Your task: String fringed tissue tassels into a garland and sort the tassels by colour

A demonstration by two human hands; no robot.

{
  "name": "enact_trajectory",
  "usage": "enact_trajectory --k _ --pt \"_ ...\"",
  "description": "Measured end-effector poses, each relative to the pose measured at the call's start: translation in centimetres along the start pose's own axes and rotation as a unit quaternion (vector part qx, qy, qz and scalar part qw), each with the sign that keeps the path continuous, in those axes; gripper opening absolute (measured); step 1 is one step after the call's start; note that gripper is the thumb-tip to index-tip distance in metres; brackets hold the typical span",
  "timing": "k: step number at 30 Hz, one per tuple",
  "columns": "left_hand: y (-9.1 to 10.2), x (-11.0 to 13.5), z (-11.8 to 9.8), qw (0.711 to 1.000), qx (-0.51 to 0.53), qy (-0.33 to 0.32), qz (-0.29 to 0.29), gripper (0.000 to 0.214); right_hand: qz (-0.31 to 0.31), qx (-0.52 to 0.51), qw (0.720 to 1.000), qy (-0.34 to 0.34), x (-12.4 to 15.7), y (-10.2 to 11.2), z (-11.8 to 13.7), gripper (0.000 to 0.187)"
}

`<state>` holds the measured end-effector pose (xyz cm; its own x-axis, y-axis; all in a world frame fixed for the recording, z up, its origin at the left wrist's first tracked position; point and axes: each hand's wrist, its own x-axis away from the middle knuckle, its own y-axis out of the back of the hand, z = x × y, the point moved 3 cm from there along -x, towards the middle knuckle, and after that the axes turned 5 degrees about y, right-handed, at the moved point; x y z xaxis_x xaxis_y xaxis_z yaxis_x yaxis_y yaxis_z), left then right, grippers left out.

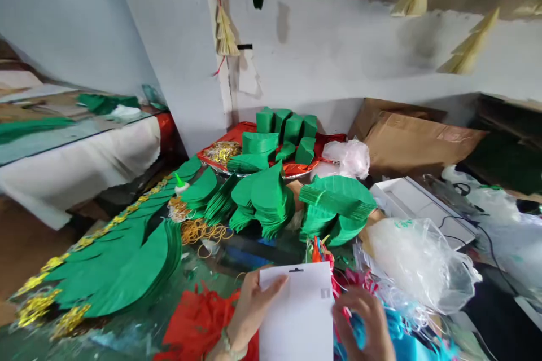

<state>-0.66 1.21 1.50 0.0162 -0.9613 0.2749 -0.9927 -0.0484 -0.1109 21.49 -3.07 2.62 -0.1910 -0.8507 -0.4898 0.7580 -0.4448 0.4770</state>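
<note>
A white card point(296, 310) with a small hanging slot near its top edge stands upright in front of me. My left hand point(256, 304) is closed on the card's left edge, thumb across its face. Just off the right edge, my right hand point(362, 316) is slightly blurred, fingers curved and apart, with nothing visible in them. Behind the card lie thin red and coloured strips point(317, 251). Red cut pieces point(199, 321) are spread under my left wrist, and blue material point(398, 330) lies beyond my right hand.
Stacks of green cut sheets point(266, 197) cover the table's middle, with a large fanned stack point(122, 271) at left. Rubber bands point(203, 232), a green-tipped bottle point(180, 183), a red tray point(237, 134), plastic bags point(419, 259), a white box point(417, 203) and cardboard point(415, 144) surround them.
</note>
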Motion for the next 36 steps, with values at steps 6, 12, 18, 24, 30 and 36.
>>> enact_trajectory --k 6,12,18,24,30,36 --pt "2.4 0.8 -0.5 0.999 0.028 0.020 0.013 0.039 0.095 -0.055 0.994 -0.029 0.8 -6.3 6.0 0.017" --pt "3.8 1.2 -1.1 0.999 0.022 0.009 0.030 0.040 0.078 -0.049 0.994 -0.059 0.6 -6.9 7.9 0.031" --pt "4.3 1.1 -1.3 0.999 0.020 0.007 0.027 0.039 0.037 -0.043 0.996 -0.071 0.5 -7.2 8.9 0.035" --pt "4.0 1.3 -1.5 0.997 0.057 0.009 0.052 0.034 -0.019 0.066 0.997 0.037 0.9 -8.1 8.7 0.035" --pt "3.9 1.2 -1.7 0.996 0.066 -0.005 0.066 0.029 -0.059 0.126 0.982 0.127 0.2 -8.3 8.1 0.029" --pt "4.6 0.2 -0.8 0.998 0.054 -0.006 0.033 0.033 -0.083 0.163 0.967 0.180 -1.5 -8.5 7.5 0.041"
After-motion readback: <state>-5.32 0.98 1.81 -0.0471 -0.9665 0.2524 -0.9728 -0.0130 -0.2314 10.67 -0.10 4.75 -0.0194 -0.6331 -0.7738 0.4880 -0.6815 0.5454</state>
